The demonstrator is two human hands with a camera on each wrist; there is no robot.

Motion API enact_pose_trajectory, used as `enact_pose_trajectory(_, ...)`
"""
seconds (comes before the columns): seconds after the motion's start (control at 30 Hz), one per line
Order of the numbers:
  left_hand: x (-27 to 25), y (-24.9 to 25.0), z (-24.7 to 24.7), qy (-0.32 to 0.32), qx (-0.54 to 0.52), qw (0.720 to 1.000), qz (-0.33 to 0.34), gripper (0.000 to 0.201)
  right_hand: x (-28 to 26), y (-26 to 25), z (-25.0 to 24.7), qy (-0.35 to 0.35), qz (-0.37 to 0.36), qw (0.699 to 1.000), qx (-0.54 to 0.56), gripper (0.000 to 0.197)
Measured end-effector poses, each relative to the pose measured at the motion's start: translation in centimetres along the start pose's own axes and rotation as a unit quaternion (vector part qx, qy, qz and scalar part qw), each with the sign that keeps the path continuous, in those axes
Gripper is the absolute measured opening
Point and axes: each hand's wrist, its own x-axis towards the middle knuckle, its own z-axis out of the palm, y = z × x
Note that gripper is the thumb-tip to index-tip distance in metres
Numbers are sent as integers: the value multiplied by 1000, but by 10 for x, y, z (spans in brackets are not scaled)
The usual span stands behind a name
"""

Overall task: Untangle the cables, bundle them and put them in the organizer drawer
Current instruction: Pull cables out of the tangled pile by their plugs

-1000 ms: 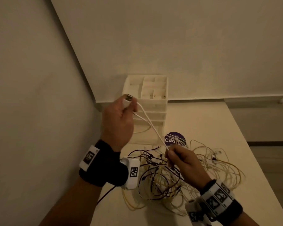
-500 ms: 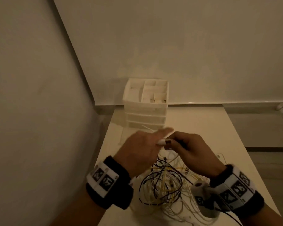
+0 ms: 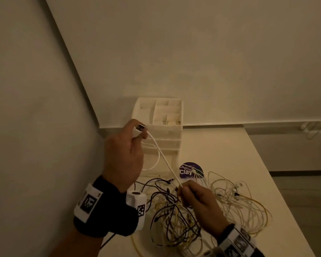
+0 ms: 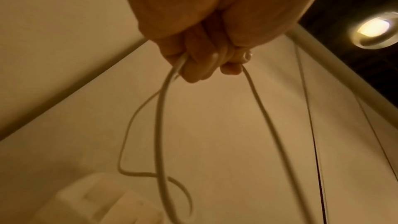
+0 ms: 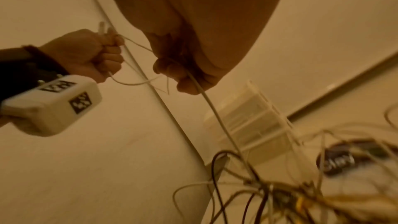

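A white cable (image 3: 163,157) runs taut between my two hands. My left hand (image 3: 125,151) is raised in front of the organizer and grips the cable's plug end (image 3: 139,129), with loops of it hanging from the curled fingers (image 4: 200,67). Lower down, my right hand (image 3: 195,196) pinches the same cable (image 5: 212,108) just above the tangle of white, yellow and dark cables (image 3: 202,206) on the table. The white drawer organizer (image 3: 160,127) stands at the table's back left corner, its open top divided into compartments.
A round purple tin labelled "Clay" (image 3: 190,170) lies between the organizer and the tangle. The wall runs close along the table's left side. The table's right edge (image 3: 278,184) drops to the floor. A ceiling lamp (image 4: 374,30) shows in the left wrist view.
Half a second ago both hands met low over the tangle. Now my left hand has risen back toward the organizer with the plug, drawing the white cable taut from my right hand.
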Motion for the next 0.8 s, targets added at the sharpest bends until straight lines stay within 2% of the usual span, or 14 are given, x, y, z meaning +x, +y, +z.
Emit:
enact_pose_trajectory(0.07,0,-6,-5,59,-14,998,-31,18,5,11,11,-17,11,1000,1,24)
enact_pose_trajectory(0.13,0,-9,-10,91,-15,995,-43,17,10,18,21,-23,12,1000,-13,25)
enact_pose_trajectory(0.2,-1,-6,-16,83,-7,996,-39,17,14,16,23,-3,15,1000,-17,23)
enact_pose_trajectory(0.27,-7,0,-22,56,20,998,-11,32,17,6,19,20,-1,1000,-10,23)
enact_pose_trajectory(0.3,-13,4,-24,26,31,999,17,41,19,-3,17,26,-15,999,-15,24)
enact_pose_trajectory(0.37,-26,11,-21,-92,42,992,69,51,24,-23,13,27,-50,998,-22,28)
enact_pose_trajectory(0.43,-38,13,-7,-228,50,970,66,52,30,-45,9,26,-81,996,17,29)
enact_pose_trajectory(0.47,-42,11,0,-261,50,963,49,48,32,-56,7,28,-90,994,52,28)
enact_pose_trajectory(0.53,-44,7,8,-247,37,968,33,33,35,-71,2,21,-94,991,95,28)
enact_pose_trajectory(0.63,-40,9,4,-202,52,977,47,19,27,-75,3,-8,-80,993,89,27)
enact_pose_trajectory(0.77,-22,0,-27,-68,27,997,19,11,-5,-44,6,-36,-24,998,46,29)
enact_pose_trajectory(0.8,-20,-4,-35,-63,21,998,23,10,-17,-33,7,-35,-1,999,28,28)
